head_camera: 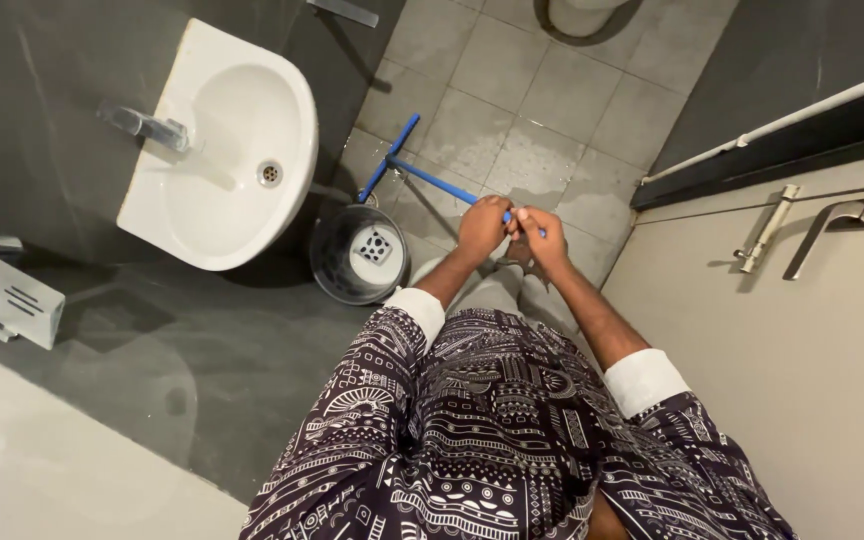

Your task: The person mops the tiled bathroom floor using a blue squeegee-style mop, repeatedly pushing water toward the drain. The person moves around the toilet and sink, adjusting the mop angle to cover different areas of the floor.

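Note:
I look straight down in a small bathroom. Both my hands grip the top of a blue long-handled floor wiper. My left hand and my right hand close side by side around the handle's end in front of my patterned shirt. The blue handle slants down to the left, and its blue blade rests on the grey floor tiles beside a grey bucket.
A white wall basin with a chrome tap hangs at the left. The bucket stands below it over a square floor drain. A beige door with a metal lever handle and bolt is at the right.

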